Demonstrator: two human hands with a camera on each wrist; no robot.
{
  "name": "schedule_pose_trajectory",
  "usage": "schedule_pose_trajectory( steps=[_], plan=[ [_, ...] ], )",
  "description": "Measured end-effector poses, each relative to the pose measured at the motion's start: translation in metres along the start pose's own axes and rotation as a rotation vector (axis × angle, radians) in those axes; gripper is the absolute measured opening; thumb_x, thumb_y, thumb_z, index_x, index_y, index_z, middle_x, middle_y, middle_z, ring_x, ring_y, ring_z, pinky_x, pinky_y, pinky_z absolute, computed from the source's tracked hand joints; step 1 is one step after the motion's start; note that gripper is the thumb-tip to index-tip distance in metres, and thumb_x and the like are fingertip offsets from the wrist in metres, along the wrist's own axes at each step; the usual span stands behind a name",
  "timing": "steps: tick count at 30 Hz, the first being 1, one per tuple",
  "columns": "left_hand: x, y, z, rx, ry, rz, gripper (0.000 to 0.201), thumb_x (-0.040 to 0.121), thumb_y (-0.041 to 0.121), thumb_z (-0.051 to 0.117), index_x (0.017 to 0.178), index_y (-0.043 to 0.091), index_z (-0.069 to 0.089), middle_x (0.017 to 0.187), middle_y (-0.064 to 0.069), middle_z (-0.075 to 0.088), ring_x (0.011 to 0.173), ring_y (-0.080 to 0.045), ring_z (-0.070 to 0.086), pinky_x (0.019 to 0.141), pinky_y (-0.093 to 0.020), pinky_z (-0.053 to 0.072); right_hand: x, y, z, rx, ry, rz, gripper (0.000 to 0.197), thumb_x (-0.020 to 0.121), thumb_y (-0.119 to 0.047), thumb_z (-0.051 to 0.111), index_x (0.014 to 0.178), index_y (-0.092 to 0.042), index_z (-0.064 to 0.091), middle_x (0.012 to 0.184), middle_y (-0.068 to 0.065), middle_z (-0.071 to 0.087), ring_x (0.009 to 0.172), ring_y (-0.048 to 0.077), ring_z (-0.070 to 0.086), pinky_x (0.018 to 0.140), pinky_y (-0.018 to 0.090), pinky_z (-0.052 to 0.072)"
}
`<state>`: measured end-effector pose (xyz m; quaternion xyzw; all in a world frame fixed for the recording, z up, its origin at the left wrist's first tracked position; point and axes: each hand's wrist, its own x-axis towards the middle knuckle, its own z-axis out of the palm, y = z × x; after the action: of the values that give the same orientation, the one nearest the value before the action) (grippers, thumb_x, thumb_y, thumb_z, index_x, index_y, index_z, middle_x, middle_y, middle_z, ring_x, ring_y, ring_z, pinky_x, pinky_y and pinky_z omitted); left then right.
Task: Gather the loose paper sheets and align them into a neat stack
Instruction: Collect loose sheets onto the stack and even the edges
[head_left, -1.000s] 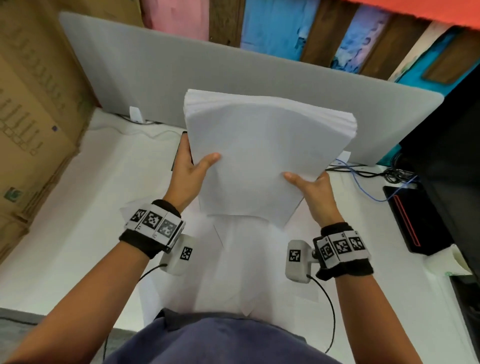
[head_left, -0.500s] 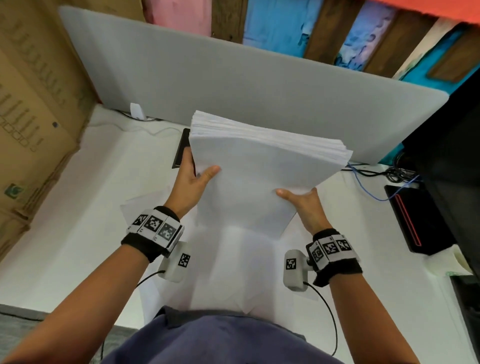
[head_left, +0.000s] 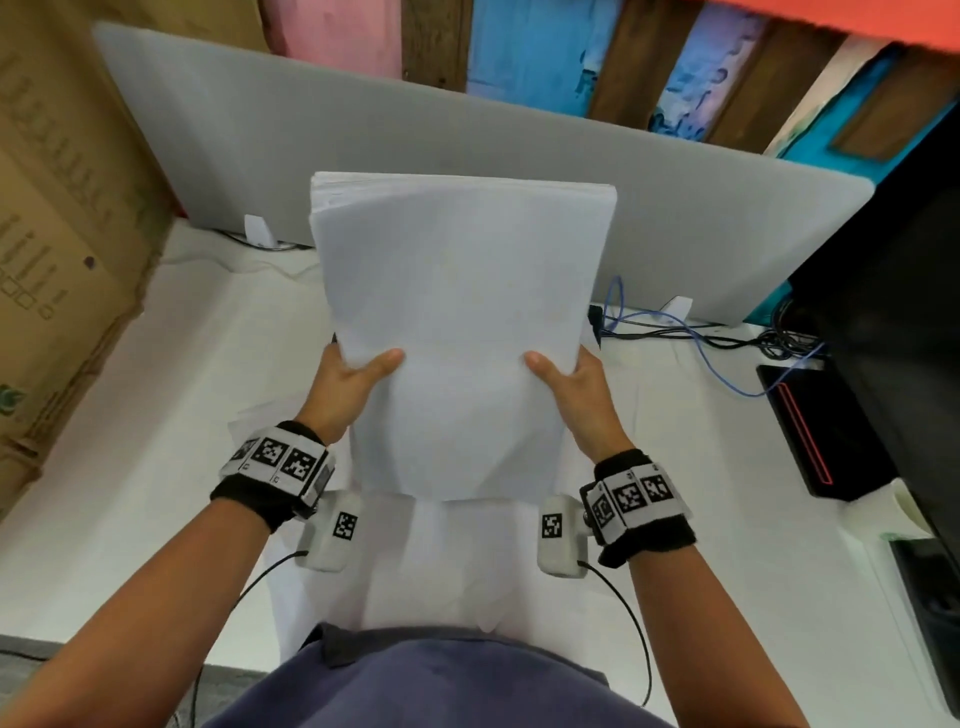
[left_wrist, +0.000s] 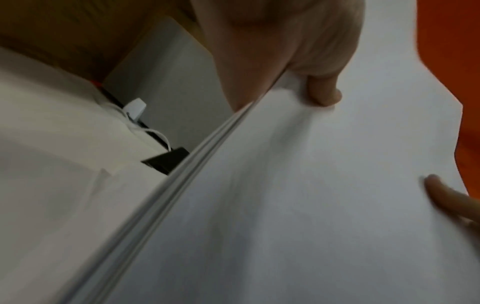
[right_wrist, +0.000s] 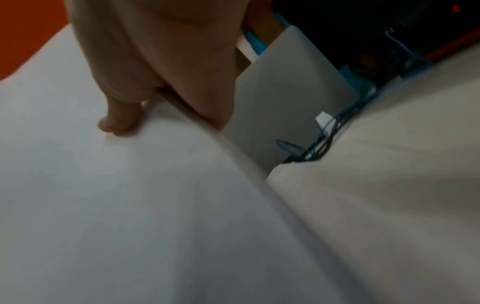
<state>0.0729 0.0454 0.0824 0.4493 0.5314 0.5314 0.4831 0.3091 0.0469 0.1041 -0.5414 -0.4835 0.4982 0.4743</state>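
White paper fills the middle of the head view: one thick stack (head_left: 457, 332) held up on end above the desk (head_left: 130, 467), its lower edge clear of the few loose sheets (head_left: 457, 566) that lie flat just in front of the person's torso. How many sheets the stack holds cannot be counted; only the layered top and left edges show. The loose sheets overlap and are partly covered by the stack and the blue shirt, so their number is unclear, perhaps three or four.

Two hands clamp the stack, one on each side. The left hand (head_left: 345, 387) grips the left edge with its thumb across the front face; the right hand (head_left: 574, 387) does the same on the right edge. The fingers of both are hidden behind the paper. Both wrist views are blurred, and each shows little beyond a thumb pressed on the sheet face.

One grey divider (head_left: 519, 171) stands behind the desk. One blue cable (head_left: 691, 332) runs along its foot, among dark cables too tangled to count. One cardboard box (head_left: 57, 218) is cut off at the left, one black monitor (head_left: 893, 322) at the right.
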Motion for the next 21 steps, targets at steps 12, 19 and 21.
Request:
schedule_pose_trajectory(
  steps=[12,19,21],
  plan=[
    [-0.007,-0.027,-0.050,0.040,0.105,-0.082,0.029,0.080,0.010,0.069,0.106,0.012,0.059,0.088,0.011,0.068,0.081,-0.004,0.064,0.070,-0.017,0.049,0.003,0.125,-0.074,-0.939,0.141,0.651,0.098,0.074,-0.044,0.075,0.146,-0.009,0.017,0.146,0.019,0.026,0.134,0.038,0.027,0.108,0.050,0.030],
    [-0.008,-0.029,-0.051,0.032,0.122,-0.083,0.023,0.084,0.005,0.062,0.105,0.015,0.057,0.095,0.006,0.062,0.072,0.008,0.064,0.061,-0.007,0.048,0.001,0.129,-0.058,-1.043,0.225,0.651,0.079,0.071,-0.047,0.075,0.129,-0.006,0.042,0.131,0.018,0.038,0.122,0.037,0.035,0.096,0.045,0.038],
    [-0.009,-0.029,-0.050,0.037,0.126,-0.079,0.021,0.085,0.006,0.062,0.101,0.019,0.058,0.093,0.008,0.062,0.071,0.009,0.064,0.061,-0.007,0.047,0.002,0.127,-0.058,-1.022,0.189,0.620,0.082,0.071,-0.045,0.076,0.131,-0.004,0.038,0.132,0.019,0.036,0.122,0.037,0.037,0.095,0.044,0.040]
  ],
)
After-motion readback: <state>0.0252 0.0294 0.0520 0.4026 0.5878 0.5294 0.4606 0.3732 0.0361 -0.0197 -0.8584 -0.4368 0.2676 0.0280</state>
